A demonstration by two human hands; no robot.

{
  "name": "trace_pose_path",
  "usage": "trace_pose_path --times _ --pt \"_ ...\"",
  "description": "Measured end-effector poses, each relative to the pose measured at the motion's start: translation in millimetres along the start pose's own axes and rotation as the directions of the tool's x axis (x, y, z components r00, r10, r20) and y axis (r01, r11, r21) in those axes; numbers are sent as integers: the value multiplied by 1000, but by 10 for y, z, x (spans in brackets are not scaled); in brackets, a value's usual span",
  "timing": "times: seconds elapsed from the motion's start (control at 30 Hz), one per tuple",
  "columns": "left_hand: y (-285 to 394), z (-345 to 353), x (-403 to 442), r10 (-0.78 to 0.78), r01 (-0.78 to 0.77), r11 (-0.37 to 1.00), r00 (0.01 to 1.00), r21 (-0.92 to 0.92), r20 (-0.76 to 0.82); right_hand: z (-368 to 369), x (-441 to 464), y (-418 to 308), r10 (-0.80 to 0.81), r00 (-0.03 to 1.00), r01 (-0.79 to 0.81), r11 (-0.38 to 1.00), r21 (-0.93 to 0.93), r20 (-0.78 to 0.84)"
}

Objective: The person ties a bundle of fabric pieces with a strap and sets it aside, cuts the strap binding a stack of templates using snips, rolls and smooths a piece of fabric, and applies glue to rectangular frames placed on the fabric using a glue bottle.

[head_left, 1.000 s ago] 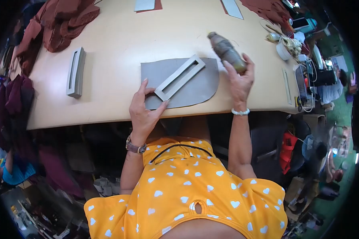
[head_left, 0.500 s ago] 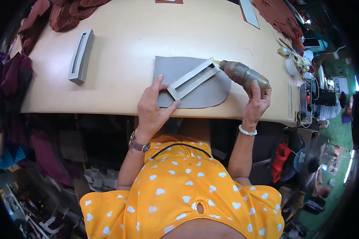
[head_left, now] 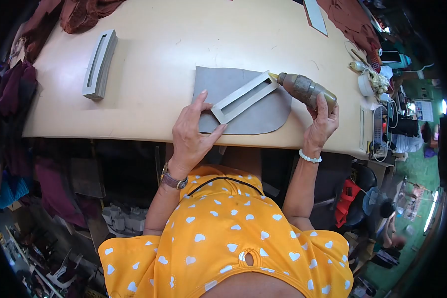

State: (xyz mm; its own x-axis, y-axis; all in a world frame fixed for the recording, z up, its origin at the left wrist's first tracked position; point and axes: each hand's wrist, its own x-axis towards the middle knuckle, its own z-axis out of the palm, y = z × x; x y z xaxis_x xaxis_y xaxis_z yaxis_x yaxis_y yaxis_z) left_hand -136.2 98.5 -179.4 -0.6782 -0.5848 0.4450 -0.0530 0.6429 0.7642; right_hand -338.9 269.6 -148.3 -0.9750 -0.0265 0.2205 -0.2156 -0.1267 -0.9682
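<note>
My left hand (head_left: 191,130) grips the lower left end of a pale grey rectangular frame (head_left: 233,110) with a long slot, its thumb and fingers spanning that end. The frame lies slantwise over a grey, round-ended piece of sheet material (head_left: 263,118) that looks like leather. In my right hand (head_left: 323,123) is a brownish, worn squeeze bottle (head_left: 303,89), tilted with its yellow nozzle (head_left: 273,76) at the frame's upper right end. Whether the nozzle touches the frame or anything comes out, I cannot tell.
A stack of similar slotted grey frames (head_left: 99,67) stands on the table (head_left: 149,99) at the left. Dark red cloth (head_left: 347,25) lies at the far right, near a white strip (head_left: 315,17). A white roll (head_left: 365,83) and a wire rack (head_left: 380,131) sit along the right edge.
The view has shifted slightly. My left hand stays on the frame's lower end, and the bottle's nozzle stays at the upper right end.
</note>
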Motion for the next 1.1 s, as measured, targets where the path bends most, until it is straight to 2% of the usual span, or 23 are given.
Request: trace_pose_path --times 0.47,0.57,0.67,0.77,0.9,1.1 --pt "-11 0 1 13 -13 1000 1000 -14 4 18 -60 -24 2 1000 -2 999 -41 3" --pt "15 -4 6 4 -4 1000 1000 -10 7 74 -188 -75 46 999 -46 999 -24 15" --pt "14 -18 1 -1 1 1000 1000 -7 6 95 -313 -40 30 997 -29 999 -25 68" --pt "-2 -12 -2 11 -11 1000 1000 -7 -1 188 -506 -127 110 990 -111 994 11 87" --pt "-16 4 -10 -3 3 1000 1000 -23 -4 229 -680 -127 60 991 -62 998 11 123" --pt "-16 14 -11 -4 4 999 1000 -35 -5 287 -927 -239 117 970 -119 993 -1 213"
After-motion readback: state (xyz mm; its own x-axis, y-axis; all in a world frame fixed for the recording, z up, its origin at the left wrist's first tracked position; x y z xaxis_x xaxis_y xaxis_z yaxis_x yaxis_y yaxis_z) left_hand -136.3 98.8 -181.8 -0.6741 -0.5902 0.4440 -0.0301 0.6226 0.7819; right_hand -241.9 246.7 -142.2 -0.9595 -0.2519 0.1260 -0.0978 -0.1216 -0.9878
